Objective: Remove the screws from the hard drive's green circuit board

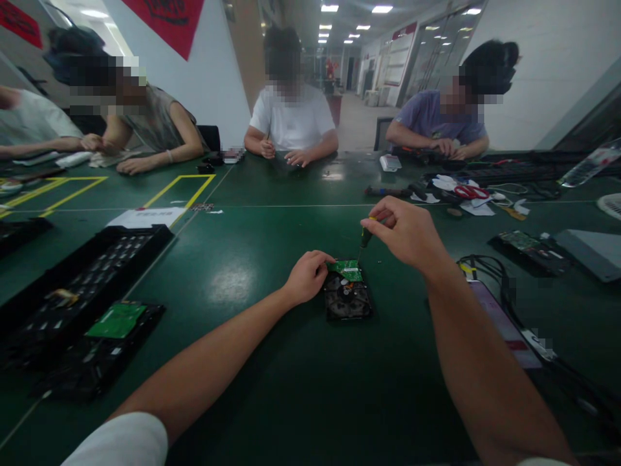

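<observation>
A hard drive (348, 301) lies on the green table in front of me, its underside up, with a green circuit board (350, 266) across the far end. My left hand (309, 277) grips the drive's left edge, fingers curled against its far left corner. In my right hand (395, 226) is a small screwdriver (365, 237) with a dark green and yellow handle, pinched at the top and held nearly upright. Its tip points down at the board's far right corner; whether it sits in a screw I cannot tell. A tiny screw-like speck lies just right of the drive.
Left stand a long black tray (87, 275) and several more drives with a green board (116, 320). Right lie a phone (504, 323), black cables (509, 291), another drive (531, 251) and a grey box (592, 252). Across the table, several people sit; scissors (471, 192) and papers lie at far right.
</observation>
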A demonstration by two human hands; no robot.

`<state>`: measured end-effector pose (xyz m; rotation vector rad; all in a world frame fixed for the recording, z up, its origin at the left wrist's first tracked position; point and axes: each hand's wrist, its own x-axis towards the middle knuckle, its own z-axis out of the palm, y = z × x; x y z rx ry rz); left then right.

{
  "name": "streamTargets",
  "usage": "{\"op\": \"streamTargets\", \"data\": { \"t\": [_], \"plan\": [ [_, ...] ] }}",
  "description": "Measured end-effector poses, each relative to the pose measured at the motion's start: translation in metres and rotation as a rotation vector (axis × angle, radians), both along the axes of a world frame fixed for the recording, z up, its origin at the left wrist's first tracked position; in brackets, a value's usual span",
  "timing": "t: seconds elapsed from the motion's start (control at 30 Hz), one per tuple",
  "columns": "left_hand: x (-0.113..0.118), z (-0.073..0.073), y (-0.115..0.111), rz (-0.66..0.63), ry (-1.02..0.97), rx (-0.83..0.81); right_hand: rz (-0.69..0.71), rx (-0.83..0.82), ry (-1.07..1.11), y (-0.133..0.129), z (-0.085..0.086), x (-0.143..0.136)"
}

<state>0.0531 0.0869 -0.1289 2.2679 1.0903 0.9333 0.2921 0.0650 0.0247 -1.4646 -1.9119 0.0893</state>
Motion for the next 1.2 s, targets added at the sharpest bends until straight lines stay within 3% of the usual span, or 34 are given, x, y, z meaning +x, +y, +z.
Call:
{"op": "streamTargets", "data": {
  "t": [0.37, 0.73, 1.2],
  "plan": [
    [-0.014, 0.036, -0.023, -0.195, 0.4, 0.03, -0.008, 0.0, -0.058, -0.006, 0.006, 0.002],
    [-0.011, 0.04, -0.03, -0.245, 0.518, 0.026, -0.022, -0.03, -0.095, -0.003, 0.003, 0.003],
    [-0.011, 0.036, -0.029, -0.224, 0.457, -0.004, 0.048, 0.012, -0.123, -0.002, 0.002, 0.006]
  ]
}}
